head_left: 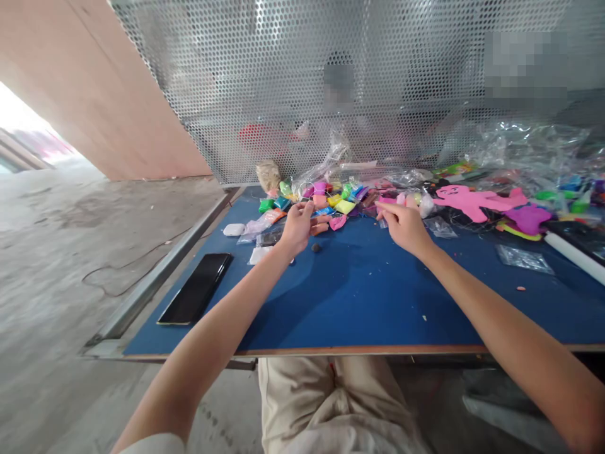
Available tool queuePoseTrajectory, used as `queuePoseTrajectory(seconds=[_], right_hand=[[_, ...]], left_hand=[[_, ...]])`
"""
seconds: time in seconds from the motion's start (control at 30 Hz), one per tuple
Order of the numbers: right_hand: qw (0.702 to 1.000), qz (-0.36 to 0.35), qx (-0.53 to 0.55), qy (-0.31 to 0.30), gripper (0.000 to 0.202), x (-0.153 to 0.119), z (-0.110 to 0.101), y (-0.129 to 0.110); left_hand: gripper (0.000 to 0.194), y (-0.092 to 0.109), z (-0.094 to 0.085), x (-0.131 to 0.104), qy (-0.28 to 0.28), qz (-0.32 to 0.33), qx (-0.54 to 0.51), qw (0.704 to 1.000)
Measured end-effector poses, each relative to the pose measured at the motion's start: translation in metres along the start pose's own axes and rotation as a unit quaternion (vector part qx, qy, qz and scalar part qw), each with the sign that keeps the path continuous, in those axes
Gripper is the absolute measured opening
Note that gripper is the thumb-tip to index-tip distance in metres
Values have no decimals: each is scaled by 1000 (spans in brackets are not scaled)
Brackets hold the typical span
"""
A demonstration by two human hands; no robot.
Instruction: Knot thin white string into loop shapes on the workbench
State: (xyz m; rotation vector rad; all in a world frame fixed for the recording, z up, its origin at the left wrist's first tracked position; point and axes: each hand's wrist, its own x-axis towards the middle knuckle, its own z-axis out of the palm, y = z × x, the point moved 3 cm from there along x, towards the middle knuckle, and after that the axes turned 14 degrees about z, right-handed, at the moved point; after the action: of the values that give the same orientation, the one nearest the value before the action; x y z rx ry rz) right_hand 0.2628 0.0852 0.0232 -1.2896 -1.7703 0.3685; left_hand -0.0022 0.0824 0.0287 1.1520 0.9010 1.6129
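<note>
My left hand (300,227) is over the back middle of the blue table, its thumb raised and its fingers stretched to the right, apart. I see nothing held in it. Around its fingertips lie small colourful packets, among them a yellow packet (345,206) and a green packet (266,205), plus a crumpled pink piece (338,222). A small dark lump (316,248) rests just below. My right hand (405,228) is farther right, index finger pointing left beside pink pieces, the other fingers partly curled and partly hidden. No held thing shows there.
A black phone (196,289) and a white case (234,229) lie on the left of the blue table (359,302). Pink foam figure (479,200), purple piece (528,218) and clear plastic bags (524,258) crowd the right. A perforated metal panel (283,75) stands behind.
</note>
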Motion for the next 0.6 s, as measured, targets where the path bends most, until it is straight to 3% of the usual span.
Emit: queuePoseTrajectory(seconds=[0.17,0.3,0.6], right_hand=[[997,20,-45,-67,34,-9,12,-16],[996,0,-72,-56,29,-15,17,-32],[998,-60,12,13,29,-16,15,-43]], left_hand=[[13,-10,4,-5,-21,22,-78,996],[9,-12,8,-14,-32,24,-109,993],[18,4,-1,-15,21,82,-138,987]])
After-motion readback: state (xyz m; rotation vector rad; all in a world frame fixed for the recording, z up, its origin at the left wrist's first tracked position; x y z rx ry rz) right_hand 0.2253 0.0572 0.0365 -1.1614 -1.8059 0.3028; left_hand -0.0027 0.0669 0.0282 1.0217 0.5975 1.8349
